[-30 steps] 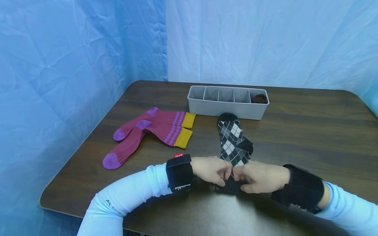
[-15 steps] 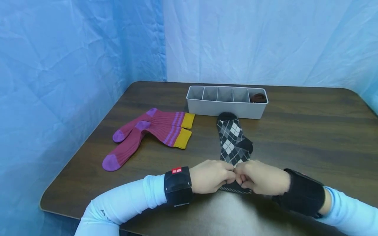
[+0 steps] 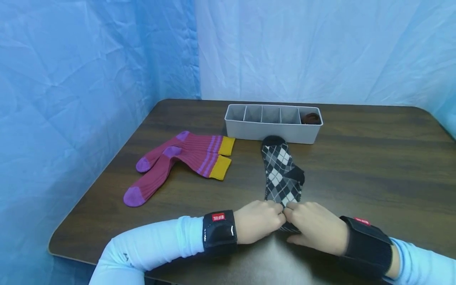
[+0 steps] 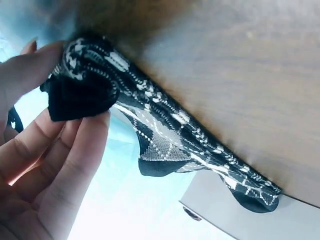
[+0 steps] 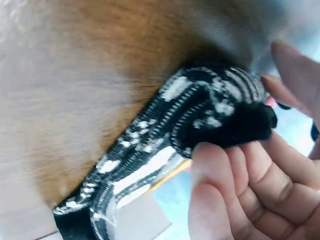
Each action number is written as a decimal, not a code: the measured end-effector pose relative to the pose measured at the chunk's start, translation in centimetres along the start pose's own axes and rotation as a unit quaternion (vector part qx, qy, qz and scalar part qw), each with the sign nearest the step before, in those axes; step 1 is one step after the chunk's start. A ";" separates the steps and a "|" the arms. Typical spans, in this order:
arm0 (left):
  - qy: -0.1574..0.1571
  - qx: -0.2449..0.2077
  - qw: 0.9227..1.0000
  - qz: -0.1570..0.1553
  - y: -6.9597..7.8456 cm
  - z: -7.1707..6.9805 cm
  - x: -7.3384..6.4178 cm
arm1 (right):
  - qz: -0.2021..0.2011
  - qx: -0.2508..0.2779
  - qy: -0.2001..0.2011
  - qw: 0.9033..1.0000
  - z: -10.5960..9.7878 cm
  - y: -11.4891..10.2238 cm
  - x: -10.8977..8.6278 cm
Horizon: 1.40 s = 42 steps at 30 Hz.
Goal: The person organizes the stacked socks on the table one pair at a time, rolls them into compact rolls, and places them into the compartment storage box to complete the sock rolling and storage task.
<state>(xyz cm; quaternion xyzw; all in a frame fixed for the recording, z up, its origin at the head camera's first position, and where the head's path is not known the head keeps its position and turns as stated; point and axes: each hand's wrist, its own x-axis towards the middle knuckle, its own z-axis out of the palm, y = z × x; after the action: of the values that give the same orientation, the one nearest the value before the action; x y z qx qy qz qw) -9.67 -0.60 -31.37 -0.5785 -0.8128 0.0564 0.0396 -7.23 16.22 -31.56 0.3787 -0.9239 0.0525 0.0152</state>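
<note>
1. So, over on the left, two maroon socks [image 3: 192, 152] lay overlapping on the dark wood table [image 3: 374, 158], purple toes pointing left, mustard cuffs toward the middle.
2. Then came the person's left hand [image 3: 258, 222], thumb and fingers pinching the curled-over black end of an argyle sock [image 3: 279, 174].
3. Farther back sat a grey tray [image 3: 270, 131], a long one split into a row of compartments.
4. That argyle sock stretched along the table between the hands and the tray, toe away from the person. Toe touching the tray? Honestly couldn't tell.
5. Some dark brown bundle [image 3: 311, 118] was in the tray's rightmost compartment.
6. Last up, the right hand [image 3: 318, 226], just beside the left, fingers curled around that same rolled end.
</note>
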 end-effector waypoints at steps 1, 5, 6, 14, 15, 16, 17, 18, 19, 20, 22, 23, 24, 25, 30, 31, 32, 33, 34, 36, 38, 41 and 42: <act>-0.004 -0.004 1.000 -0.001 0.1 -0.1 0.0 | 0.001 -0.002 0.000 1.000 0.0 0.0 0.0; -0.005 0.012 1.000 -0.006 0.5 -0.2 0.1 | -0.001 -0.006 0.015 1.000 0.2 0.1 0.1; -0.002 0.019 1.000 -0.009 0.6 -0.2 0.1 | 0.002 -0.006 0.020 1.000 0.2 0.1 0.1; -0.035 -0.150 0.985 -0.073 -1.0 -0.5 0.8 | 0.015 -0.001 0.042 0.999 -0.1 0.4 0.0; -0.040 -0.191 0.977 -0.083 -1.5 -0.4 0.9 | 0.017 0.001 0.042 0.999 -0.2 0.6 0.1; -0.045 -0.232 0.967 -0.093 -2.1 -0.4 1.0 | 0.019 0.006 0.038 0.999 -0.3 0.8 0.3; -0.052 -0.267 0.957 -0.103 -2.6 -0.3 1.2 | 0.020 0.014 0.034 0.999 -0.4 1.1 0.5; -0.062 -0.297 0.946 -0.112 -3.0 -0.2 1.3 | 0.025 0.027 0.027 0.999 -0.5 1.4 0.7; -0.072 -0.318 0.938 -0.121 -3.5 -0.2 1.5 | 0.028 0.040 0.019 0.999 -0.6 1.7 0.8; -0.080 -0.331 0.931 -0.129 -3.9 0.0 1.6 | 0.031 0.054 0.011 0.998 -0.6 2.1 1.0; -0.085 -0.333 0.929 -0.137 -4.3 0.2 2.0 | 0.040 0.074 -0.009 0.996 -0.7 2.6 1.4; -0.082 -0.322 0.933 -0.139 -4.4 0.4 2.1 | 0.045 0.082 -0.017 0.995 -0.7 2.8 1.5; -0.079 -0.310 0.937 -0.139 -4.5 0.6 2.3 | 0.049 0.087 -0.024 0.995 -0.7 3.0 1.6; -0.073 -0.297 0.942 -0.139 -4.5 0.8 2.4 | 0.050 0.089 -0.028 0.994 -0.7 3.1 1.6; -0.046 -0.206 0.966 -0.150 -3.9 0.4 2.5 | 0.058 0.080 -0.033 0.994 -0.8 2.9 1.8; -0.038 -0.187 0.970 -0.152 -3.7 0.0 2.3 | 0.061 0.080 -0.035 0.994 -0.9 2.8 1.8; -0.028 -0.167 0.974 -0.152 -3.5 -0.5 2.1 | 0.065 0.082 -0.038 0.994 -0.9 2.7 1.9; -0.017 -0.149 0.978 -0.146 -3.2 -1.0 1.9 | 0.069 0.085 -0.043 0.993 -1.0 2.7 1.9; -0.009 -0.133 0.982 -0.135 -2.9 -1.4 1.7 | 0.076 0.093 -0.049 0.992 -1.0 2.7 1.9; -0.004 -0.101 0.989 -0.106 -2.2 -2.1 1.2 | 0.086 0.104 -0.058 0.989 -1.1 2.7 2.0; -0.008 -0.065 0.995 -0.073 -1.5 -2.3 0.8 | 0.090 0.108 -0.064 0.988 -1.1 2.9 2.0; -0.023 -0.021 0.998 -0.052 -1.0 -1.9 0.5 | 0.080 0.093 -0.059 0.991 -1.1 3.1 2.0; -0.026 -0.015 0.998 -0.054 -0.9 -1.7 0.5 | 0.076 0.084 -0.056 0.992 -1.1 3.1 1.9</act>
<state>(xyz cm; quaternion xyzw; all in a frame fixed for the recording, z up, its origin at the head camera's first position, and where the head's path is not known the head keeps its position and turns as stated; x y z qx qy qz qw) -10.46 -0.31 -29.54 -0.5323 -0.8446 0.0563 0.0129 -10.79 17.24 -30.58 0.3096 -0.9417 0.1098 -0.0728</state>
